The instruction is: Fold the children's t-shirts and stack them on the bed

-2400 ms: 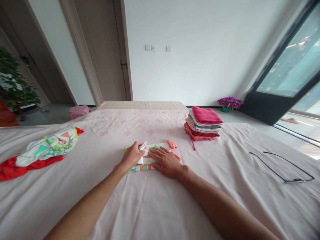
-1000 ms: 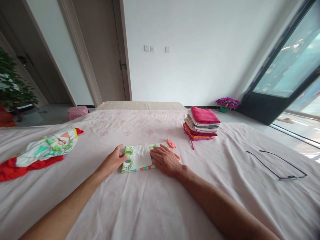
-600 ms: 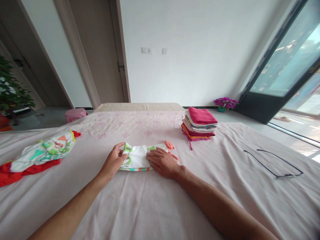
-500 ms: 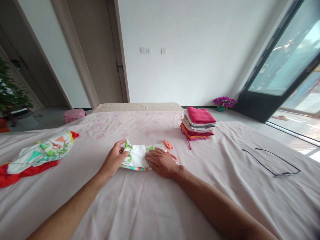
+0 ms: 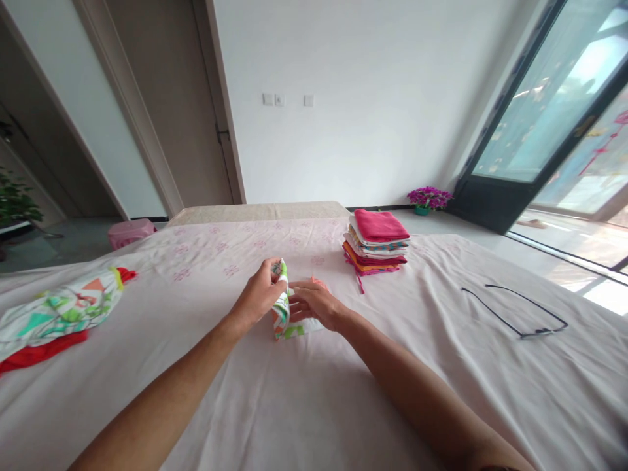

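A small patterned cloth, white with green and orange shapes, lies partly folded on the pink bed sheet. My left hand pinches the cloth's left end and holds it lifted upright over the rest. My right hand rests with its fingers laid on the right half of the cloth, pressing it to the sheet. A coral trim of the cloth peeks out behind my right hand.
A stack of folded cloths topped by a pink one stands at the back right. Unfolded patterned and red cloths lie at the left. A thin black wire hanger lies on the right. A pink stool and potted flowers are on the floor.
My left hand has lifted the cloth's left end and carried it rightward over the middle. My right hand stays pressed on the right half. The view has shifted right.
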Demonstrator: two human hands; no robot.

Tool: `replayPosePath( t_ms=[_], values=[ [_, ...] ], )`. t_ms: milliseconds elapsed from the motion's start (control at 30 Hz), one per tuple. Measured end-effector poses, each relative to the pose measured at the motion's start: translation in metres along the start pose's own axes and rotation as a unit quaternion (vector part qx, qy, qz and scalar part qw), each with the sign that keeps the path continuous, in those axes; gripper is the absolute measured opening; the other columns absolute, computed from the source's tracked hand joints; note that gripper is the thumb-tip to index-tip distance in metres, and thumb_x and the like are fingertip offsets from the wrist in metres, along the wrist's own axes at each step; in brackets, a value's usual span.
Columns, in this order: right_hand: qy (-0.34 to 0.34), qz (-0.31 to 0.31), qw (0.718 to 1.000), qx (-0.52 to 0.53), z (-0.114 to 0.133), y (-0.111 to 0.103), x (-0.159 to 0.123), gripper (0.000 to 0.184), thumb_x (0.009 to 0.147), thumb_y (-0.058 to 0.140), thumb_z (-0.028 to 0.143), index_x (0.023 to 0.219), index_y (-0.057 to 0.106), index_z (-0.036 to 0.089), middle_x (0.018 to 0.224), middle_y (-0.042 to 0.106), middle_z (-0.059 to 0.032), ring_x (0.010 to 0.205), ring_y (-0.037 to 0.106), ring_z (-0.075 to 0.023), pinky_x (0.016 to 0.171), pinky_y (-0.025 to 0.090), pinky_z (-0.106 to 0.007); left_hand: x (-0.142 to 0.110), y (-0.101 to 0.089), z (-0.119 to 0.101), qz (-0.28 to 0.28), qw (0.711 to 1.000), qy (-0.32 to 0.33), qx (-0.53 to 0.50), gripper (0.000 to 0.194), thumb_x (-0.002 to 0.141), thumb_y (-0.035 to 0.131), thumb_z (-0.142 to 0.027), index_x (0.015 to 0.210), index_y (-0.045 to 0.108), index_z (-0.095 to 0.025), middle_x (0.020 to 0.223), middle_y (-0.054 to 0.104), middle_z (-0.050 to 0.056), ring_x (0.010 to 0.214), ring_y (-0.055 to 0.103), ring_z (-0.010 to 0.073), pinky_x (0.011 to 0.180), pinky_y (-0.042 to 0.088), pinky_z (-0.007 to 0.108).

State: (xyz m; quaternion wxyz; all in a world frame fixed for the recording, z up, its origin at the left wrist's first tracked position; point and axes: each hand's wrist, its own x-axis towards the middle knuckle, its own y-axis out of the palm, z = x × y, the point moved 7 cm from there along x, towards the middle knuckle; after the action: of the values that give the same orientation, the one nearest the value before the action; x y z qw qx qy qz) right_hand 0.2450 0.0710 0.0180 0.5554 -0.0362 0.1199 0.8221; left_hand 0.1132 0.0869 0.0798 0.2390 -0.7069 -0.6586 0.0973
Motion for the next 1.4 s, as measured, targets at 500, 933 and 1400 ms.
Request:
replayPosePath(
  t_ms=[500,933,1400],
  values=[
    [0.081,-0.073,0.981,-0.158,0.014,-0.052,-0.012,0.028,0.094,0.045,0.029,0.075,0.060,0.013,0.063,0.066,-0.0079,0.051,0.065,-0.0190,0.051,0.055,-0.030,0.001,0.049,0.015,0.039,0.999,-0.004,-0.016,0.042,0.090,0.047,-0.027,0.131,0.053,-0.019,0.090,0.071,0.004,0.076,0.068,0.0157,0.072,0.053,0.028],
    [-0.007,-0.161,0.792,-0.589,0.034,-0.066,-0.017,0.037,0.083,0.060,0.029,0.119,0.063,0.022,0.093,0.072,-0.0056,0.085,0.068,-0.0235,0.072,0.048,-0.030,-0.024,0.085,0.031,0.015,0.905,0.233,0.355,0.050,0.098,0.042,-0.035,0.142,0.047,-0.013,0.149,0.047,0.017,0.143,0.038,0.0309,0.116,0.032,0.053],
    [-0.103,-0.196,0.759,-0.612,0.002,-0.046,-0.006,0.057,0.102,0.037,0.039,0.154,0.031,0.017,0.157,0.037,-0.0120,0.149,0.019,-0.0282,0.119,0.016,-0.046,-0.040,0.097,0.028,0.006,0.896,0.204,0.395,0.063,0.093,0.046,-0.048,0.144,0.045,-0.012,0.150,0.046,0.020,0.142,0.037,0.0347,0.117,0.024,0.058]
  ],
)
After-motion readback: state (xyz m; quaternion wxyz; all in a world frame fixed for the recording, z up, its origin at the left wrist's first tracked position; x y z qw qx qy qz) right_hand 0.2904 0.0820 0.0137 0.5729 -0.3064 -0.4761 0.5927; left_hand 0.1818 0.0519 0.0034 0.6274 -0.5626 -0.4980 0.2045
